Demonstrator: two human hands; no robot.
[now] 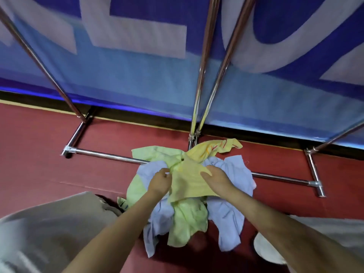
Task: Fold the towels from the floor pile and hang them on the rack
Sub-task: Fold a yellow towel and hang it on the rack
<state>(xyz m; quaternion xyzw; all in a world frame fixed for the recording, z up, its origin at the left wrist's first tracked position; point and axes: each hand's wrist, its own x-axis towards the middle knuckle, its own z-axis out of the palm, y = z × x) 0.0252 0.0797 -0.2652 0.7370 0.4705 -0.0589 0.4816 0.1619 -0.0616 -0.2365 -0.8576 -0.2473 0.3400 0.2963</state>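
Nearest to me: grey trouser legs at bottom left (49, 229) and right, w/ a white shoe toe (266, 251) at the near right. Both forearms reach fwd over the towel pile (187, 217), which lies on the red floor (35, 164) at center, partly over the rack's near base bar.

Left hand (160, 181): fingers curled, thumb and fingertips pinching the left edge of a yellow towel (187, 184) on top of the pile. Right hand (214, 177): fingers bent down over the same towel's right edge, gripping it; thumb points left across the cloth. Towel is bunched between the two hands, its far end trailing toward the rack's middle post, w/ red/orange stitched marks there I can't read.

Under it: light green towels (187, 219) and pale blue ones (226, 217), all crumpled.

Farther: chrome rack (102, 153), base bars on the floor, uprights rising at left, center, right. Behind it, a blue banner (137, 75) w/ big white letters, cropped; can't make out a word.
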